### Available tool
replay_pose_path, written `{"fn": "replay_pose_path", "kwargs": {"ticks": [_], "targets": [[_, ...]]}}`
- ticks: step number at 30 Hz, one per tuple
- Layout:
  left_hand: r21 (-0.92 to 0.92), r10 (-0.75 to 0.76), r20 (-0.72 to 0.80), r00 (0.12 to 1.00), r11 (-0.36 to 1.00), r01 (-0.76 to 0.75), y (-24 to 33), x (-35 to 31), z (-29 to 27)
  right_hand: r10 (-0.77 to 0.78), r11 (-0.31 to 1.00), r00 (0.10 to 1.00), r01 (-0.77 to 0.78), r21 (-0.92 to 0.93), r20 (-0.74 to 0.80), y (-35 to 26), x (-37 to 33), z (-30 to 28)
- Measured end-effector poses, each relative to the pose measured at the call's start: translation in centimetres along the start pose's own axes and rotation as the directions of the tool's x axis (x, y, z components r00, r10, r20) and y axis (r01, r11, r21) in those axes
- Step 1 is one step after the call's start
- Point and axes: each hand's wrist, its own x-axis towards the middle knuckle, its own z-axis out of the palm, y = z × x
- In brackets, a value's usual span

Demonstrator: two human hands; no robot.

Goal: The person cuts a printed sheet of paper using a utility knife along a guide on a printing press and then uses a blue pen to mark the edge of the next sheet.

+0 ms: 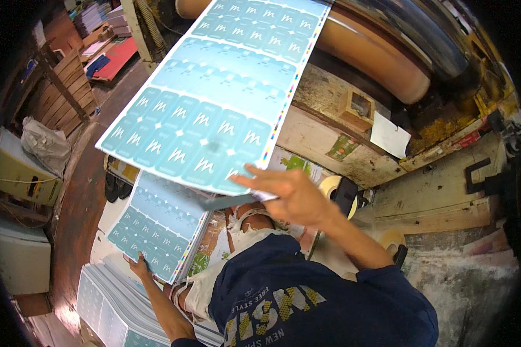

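A large teal-and-pale-blue printed sheet [220, 87] slopes down from the rollers toward me. At its near right corner is my right hand [292, 196], closed, with fingers over the sheet's edge. A flat grey blade-like strip [231, 202], blurred, juts leftward from under that hand below the sheet's edge; its exact kind cannot be made out. Lower left, a matching printed sheet [153, 222] lies on top of a pile. My left hand [138, 267] pinches the near edge of this sheet, fingertips at its border. Part of the lower sheet is hidden under the upper one.
Large brown and dark rollers [376, 58] run along the upper right. A thick stack of sheets [121, 301] lies at lower left. Rolls of tape [330, 189] sit right of my legs. A small wooden box [356, 110] and white paper [390, 136] are on the machine ledge.
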Motion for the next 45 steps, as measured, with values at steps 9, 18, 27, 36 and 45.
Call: {"fn": "replay_pose_path", "kwargs": {"ticks": [9,18,27,36,45], "targets": [[0.998,0.152,0.009,0.988,0.066,-0.019,2.5,-9.2,9.3,0.109,0.994,0.989,-0.107,-0.029,0.104,0.8,-0.8,1.4],[0.589,0.014,0.387,0.922,0.765,-0.259,15.3,-14.6,16.8,0.036,0.999,0.965,-0.041,0.015,0.260,-0.3,0.7,-0.2],[-0.395,-0.126,0.400,0.908,0.870,0.295,36.5,-23.8,28.7,0.043,0.649,0.962,-0.232,0.724,0.269,-2.3,3.5,-8.4],[-0.396,-0.187,0.228,0.956,0.879,0.266,32.9,-23.7,30.7,-0.253,-0.198,0.967,-0.068,0.978,0.016,1.1,10.4,-18.0],[-0.291,-0.146,0.160,0.976,0.938,0.188,31.2,-23.0,31.0,0.146,0.109,0.962,-0.246,0.963,0.230,10.6,9.7,-20.6]]}}
